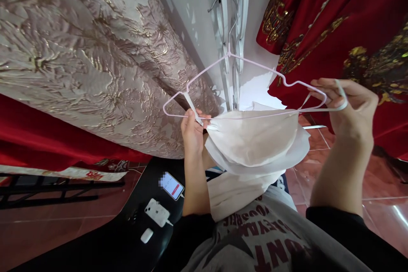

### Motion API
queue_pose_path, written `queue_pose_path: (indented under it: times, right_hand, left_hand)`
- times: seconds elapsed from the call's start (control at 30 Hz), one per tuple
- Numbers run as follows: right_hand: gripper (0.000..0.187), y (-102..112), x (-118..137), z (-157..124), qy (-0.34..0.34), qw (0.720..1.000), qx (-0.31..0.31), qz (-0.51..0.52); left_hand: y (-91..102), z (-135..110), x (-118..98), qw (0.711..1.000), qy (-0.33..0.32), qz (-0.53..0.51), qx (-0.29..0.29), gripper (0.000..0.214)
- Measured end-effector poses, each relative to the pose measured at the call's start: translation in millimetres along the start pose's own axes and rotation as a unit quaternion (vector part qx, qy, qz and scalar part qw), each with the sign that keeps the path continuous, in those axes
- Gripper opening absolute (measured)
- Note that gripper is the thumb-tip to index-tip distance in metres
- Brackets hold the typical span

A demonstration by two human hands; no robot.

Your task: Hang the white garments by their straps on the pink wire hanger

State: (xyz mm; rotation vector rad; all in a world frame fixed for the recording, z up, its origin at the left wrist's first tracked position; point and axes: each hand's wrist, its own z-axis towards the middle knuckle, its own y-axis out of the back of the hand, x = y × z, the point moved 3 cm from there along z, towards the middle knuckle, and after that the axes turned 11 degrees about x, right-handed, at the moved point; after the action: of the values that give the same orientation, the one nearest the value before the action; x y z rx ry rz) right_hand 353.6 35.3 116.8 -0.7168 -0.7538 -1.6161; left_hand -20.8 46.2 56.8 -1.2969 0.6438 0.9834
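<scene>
A thin pale pink clothes hanger is held up in front of me, its metal hook against upright white rails. Below its bottom bar hangs a white strappy garment. One strap passes over the hanger's left end. My left hand pinches that strap where it meets the garment's edge. At the hanger's right end, my right hand has its fingers closed on the other strap, which loops round the fingers. The lower part of the garment drapes over my lap.
A pink and gold brocade cloth hangs on the left, a red embroidered garment on the right. White rails stand ahead. On a black surface lie two phones with cables and a small white case.
</scene>
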Motion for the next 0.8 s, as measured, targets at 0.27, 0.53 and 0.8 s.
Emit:
queue_pose_path:
  times: [0.27, 0.53, 0.8]
  right_hand:
    - [0.040, -44, 46, 24, -0.027, 0.977, 0.120, -0.172]
    - [0.013, -84, 64, 4, 0.185, 0.957, 0.065, -0.215]
    - [0.033, -138, 12, -20, 0.039, 0.874, 0.361, -0.323]
  left_hand:
    - [-7.5, -2, 5, 1.000, 0.021, -0.007, -0.022, 0.039]
    - [-9.3, -6, 7, 1.000, 0.018, -0.022, 0.008, 0.037]
    - [3.3, -22, 14, 0.979, -0.098, 0.161, -0.073, 0.042]
